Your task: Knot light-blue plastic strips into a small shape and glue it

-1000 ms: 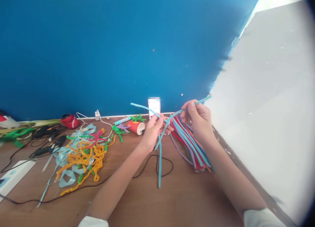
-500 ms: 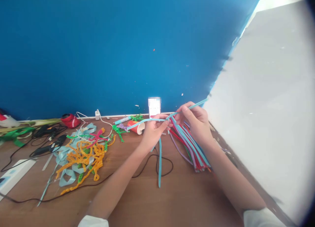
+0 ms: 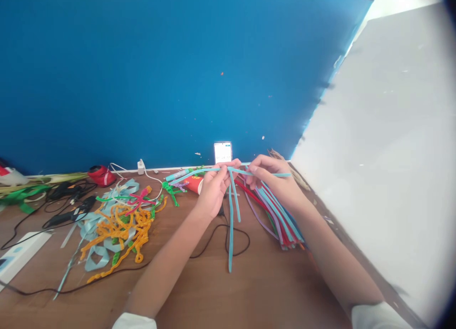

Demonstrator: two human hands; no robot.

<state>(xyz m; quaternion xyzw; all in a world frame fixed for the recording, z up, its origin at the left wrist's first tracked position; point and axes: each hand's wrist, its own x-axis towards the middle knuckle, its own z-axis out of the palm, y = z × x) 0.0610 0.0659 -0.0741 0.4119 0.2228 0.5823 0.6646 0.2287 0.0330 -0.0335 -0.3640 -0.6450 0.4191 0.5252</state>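
Observation:
Light blue pipe cleaners [image 3: 231,234] are joined or crossed between my hands, with two ends hanging down and others reaching left and right. My left hand [image 3: 215,188] pinches them near the crossing point. Closed on the right-hand length is my right hand [image 3: 272,179], its thumb and fingers pressed together. Under and beside my right hand lies a bundle of pipe cleaners [image 3: 281,219] in red, purple, blue and other colours. Behind my left hand, a red paper cup [image 3: 194,183] lies on its side, partly hidden.
A lit phone [image 3: 223,152] leans against the blue wall [image 3: 213,82]. Orange pipe cleaners [image 3: 121,229] and pale blue ribbon [image 3: 98,258] are heaped at left, near a white power strip [image 3: 23,255]. A black cable [image 3: 171,250] crosses the brown table [image 3: 221,300].
The right-hand length has swung from slanting upward to nearly level, and my right hand has lowered slightly. A second, shorter end now hangs below the crossing.

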